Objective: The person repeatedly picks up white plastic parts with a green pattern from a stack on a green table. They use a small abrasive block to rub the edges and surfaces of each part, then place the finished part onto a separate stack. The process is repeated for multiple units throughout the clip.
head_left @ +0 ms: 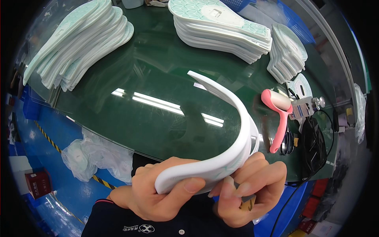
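My left hand (158, 193) is closed around the near end of a white sole-shaped piece (237, 138), its thumb lying along the side. The piece is bent into a deep curve, its free end pointing up and away over the table. Some mint pattern shows on its face near my fingers. Beside its lower edge, my right hand (256, 189) pinches a small thin grey blade-like piece (245, 200) with a yellow-brown patch. Part of that small piece is hidden by the fingers, and whether it touches the sole-shaped piece I cannot tell.
Stacks of white and mint sole-shaped pieces stand at the far left (85, 43), far middle (221, 35) and far right (286, 55) of the dark green table (118, 130). On the right lie a pink-handled lint roller (280, 118), scissors (289, 143), a bottle (302, 108) and a black bag (314, 146).
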`<state>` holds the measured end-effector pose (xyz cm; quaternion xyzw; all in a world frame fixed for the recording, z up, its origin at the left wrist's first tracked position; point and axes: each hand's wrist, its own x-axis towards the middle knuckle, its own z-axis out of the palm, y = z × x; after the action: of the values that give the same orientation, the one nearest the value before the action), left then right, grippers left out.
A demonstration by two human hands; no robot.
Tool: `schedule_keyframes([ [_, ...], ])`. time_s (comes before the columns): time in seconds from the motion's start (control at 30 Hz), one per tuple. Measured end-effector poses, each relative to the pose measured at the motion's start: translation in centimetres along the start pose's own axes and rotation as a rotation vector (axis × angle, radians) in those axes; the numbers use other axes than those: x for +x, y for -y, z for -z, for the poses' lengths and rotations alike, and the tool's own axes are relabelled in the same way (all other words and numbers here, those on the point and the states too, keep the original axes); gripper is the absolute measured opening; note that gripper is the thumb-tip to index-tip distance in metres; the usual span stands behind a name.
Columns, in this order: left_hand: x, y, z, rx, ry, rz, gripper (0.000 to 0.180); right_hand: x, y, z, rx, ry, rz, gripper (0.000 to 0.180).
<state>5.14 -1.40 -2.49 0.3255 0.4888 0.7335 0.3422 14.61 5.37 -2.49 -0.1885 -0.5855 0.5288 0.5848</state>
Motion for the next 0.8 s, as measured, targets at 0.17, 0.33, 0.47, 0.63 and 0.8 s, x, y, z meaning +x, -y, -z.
schedule_keyframes([
  [0.17,0.73,0.51,0.66,0.001,0.133,-0.147,0.020,-0.04,-0.09,-0.30,0.016,-0.059,0.004,0.032],
  [0.33,0.68,0.34,0.93,0.017,0.150,-0.114,0.020,-0.04,0.08,-0.02,0.000,-0.002,-0.012,0.032],
  [0.47,0.65,0.48,0.98,0.006,0.157,-0.118,0.019,0.01,-0.24,-0.19,0.022,-0.027,0.030,0.032],
  [0.63,0.67,0.34,0.65,0.014,0.111,-0.117,0.018,-0.06,0.06,0.01,-0.018,0.000,-0.010,0.032],
  [0.8,0.69,0.42,0.44,0.001,0.083,-0.135,0.018,0.08,-0.16,-0.39,0.007,-0.069,0.014,0.033],
])
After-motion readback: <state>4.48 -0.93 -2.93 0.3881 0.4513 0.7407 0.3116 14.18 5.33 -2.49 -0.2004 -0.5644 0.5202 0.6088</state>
